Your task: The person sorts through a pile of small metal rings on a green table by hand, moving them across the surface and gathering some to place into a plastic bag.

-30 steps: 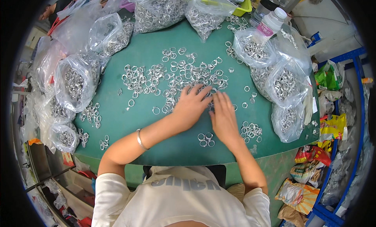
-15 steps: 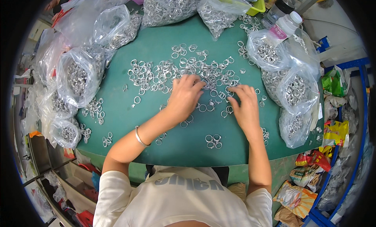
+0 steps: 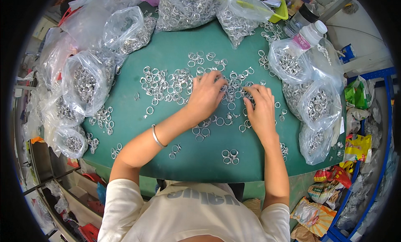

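A loose pile of silver-coloured rings (image 3: 167,84) spreads across the middle of the green table. Over its centre reaches my left hand (image 3: 206,95), fingers bent and apart, their tips among the rings. My right hand (image 3: 261,112) is at the pile's right side, thumb apart from the curved fingers and fingertips by some rings. No ring shows clearly held in either hand. Below the hands sits a small cluster of rings (image 3: 230,156) near the table's front edge. Another few rings (image 3: 202,131) lie just under my left hand.
Clear plastic bags filled with rings line the table: a left bag (image 3: 85,83), a back bag (image 3: 188,12) and a right bag (image 3: 315,102) among them. A white bottle (image 3: 311,34) and a yellow-green basket (image 3: 280,12) stand at the back right. Small ring groups (image 3: 102,117) lie leftward.
The view has shifted slightly. My left hand has moved farther into the pile, its fingers more spread. My right hand has edged a little away from me, beside the rings.
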`<state>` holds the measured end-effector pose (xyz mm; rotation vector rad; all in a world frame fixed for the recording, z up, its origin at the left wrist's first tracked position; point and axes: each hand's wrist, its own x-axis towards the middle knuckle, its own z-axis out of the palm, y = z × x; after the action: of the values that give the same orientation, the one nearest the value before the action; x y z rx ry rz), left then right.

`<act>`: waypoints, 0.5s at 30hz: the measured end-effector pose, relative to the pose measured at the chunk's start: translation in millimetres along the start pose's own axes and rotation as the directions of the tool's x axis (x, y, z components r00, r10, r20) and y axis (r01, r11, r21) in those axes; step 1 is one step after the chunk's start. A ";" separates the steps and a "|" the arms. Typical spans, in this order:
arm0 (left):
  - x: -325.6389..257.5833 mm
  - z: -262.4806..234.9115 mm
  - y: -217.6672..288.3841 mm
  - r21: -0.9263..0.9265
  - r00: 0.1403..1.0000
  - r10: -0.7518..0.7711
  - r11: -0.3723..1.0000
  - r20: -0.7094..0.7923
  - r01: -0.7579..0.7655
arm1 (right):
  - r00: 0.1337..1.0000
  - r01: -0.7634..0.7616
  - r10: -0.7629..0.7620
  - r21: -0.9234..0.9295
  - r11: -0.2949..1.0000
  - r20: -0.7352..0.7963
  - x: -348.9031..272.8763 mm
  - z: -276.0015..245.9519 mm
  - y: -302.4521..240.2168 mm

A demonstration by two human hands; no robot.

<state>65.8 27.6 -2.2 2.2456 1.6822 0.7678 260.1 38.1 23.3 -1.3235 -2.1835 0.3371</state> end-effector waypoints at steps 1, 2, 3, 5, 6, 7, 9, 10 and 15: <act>1.2 -2.7 -1.4 -0.037 1.000 -0.018 0.999 0.013 0.019 | 1.000 -0.006 0.006 -0.018 1.000 0.015 2.7 3.5 1.3; 1.6 -8.6 -1.0 -0.071 0.999 -0.043 0.996 0.026 0.045 | 1.000 -0.028 0.028 -0.056 0.998 0.010 6.1 4.7 0.1; 1.7 -12.2 -1.7 -0.105 0.997 -0.067 0.992 0.039 0.071 | 0.999 -0.040 0.042 -0.077 0.996 0.017 9.5 5.7 -0.2; 1.0 -11.3 -7.3 -0.154 0.997 -0.046 0.987 -0.058 0.037 | 0.997 -0.066 0.070 -0.121 0.991 0.029 16.9 7.1 -0.9; 0.8 -11.5 -10.0 -0.177 0.994 -0.036 0.984 -0.107 0.017 | 0.997 -0.069 0.073 -0.095 0.993 0.038 20.9 7.1 -1.2; 0.2 -13.5 -12.8 -0.222 0.989 -0.058 0.975 -0.137 0.026 | 0.996 -0.073 0.076 -0.069 0.995 0.047 24.9 7.1 -1.6; -0.2 -21.0 -17.6 -0.311 0.976 -0.103 0.950 -0.192 0.039 | 0.994 -0.074 0.075 -0.019 0.997 0.079 32.3 8.7 -2.8; -1.5 -26.3 -18.2 -0.386 0.970 -0.141 0.921 -0.200 0.054 | 0.992 -0.070 0.069 0.005 0.998 0.102 35.6 9.8 -4.1; -23.5 -41.2 9.5 -0.644 0.937 -0.342 0.702 0.072 0.306 | 0.986 0.147 -0.153 0.082 0.986 0.071 44.1 32.3 -5.5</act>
<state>46.8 -2.7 30.5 1.4137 1.4584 1.1101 221.6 76.2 14.3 -1.1138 -2.2950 0.4145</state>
